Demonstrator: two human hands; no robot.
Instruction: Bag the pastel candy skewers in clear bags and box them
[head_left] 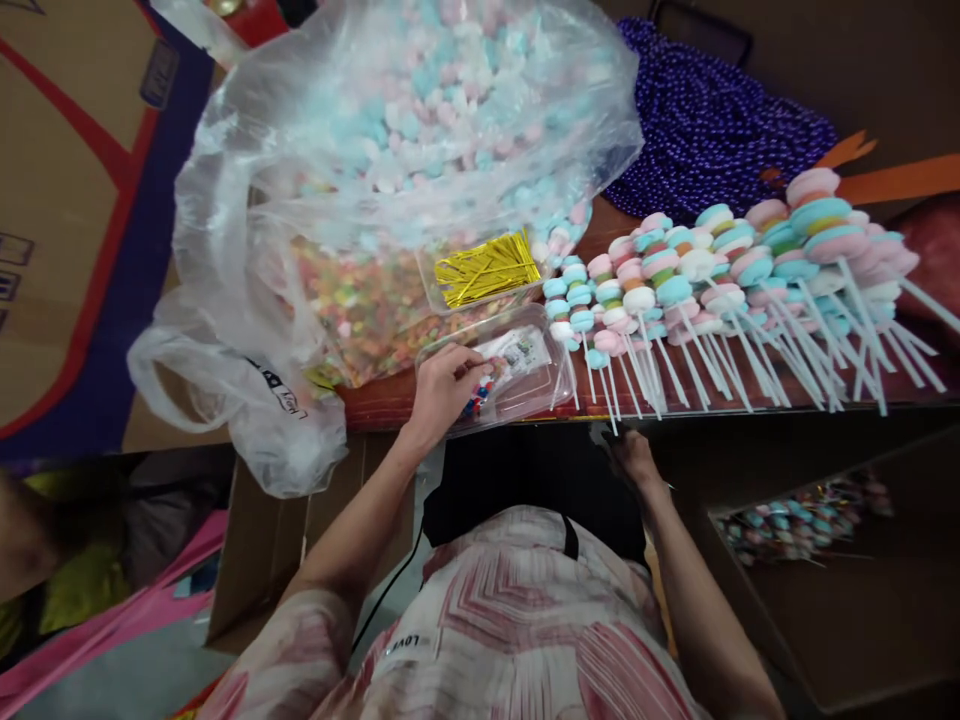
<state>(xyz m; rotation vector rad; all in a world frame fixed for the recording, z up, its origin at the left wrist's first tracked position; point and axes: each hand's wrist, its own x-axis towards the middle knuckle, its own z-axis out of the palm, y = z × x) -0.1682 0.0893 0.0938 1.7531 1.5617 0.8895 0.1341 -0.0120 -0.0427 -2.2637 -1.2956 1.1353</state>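
My left hand (444,388) reaches into a clear plastic tray (551,385). Its fingers are bent and pinched together over small red, blue and white pieces (478,397), and what is between the fingertips is hidden. White printed packets (521,350) lie in the same tray. Just below the table's front edge, my right hand (637,460) is curled closed in shadow, near a small translucent bit of plastic; what it holds is too dark to name. Marshmallow skewers (675,290) on white sticks lie piled close above it, their sticks pointing over the edge.
A big clear bag of pastel marshmallows (420,120) covers the back, with orange-yellow candies (352,310) before it. Gold twist ties (487,270) fill a small box. Purple bead strings (720,120) lie behind. At lower right, a cardboard box (847,620) holds wrapped skewers (810,520).
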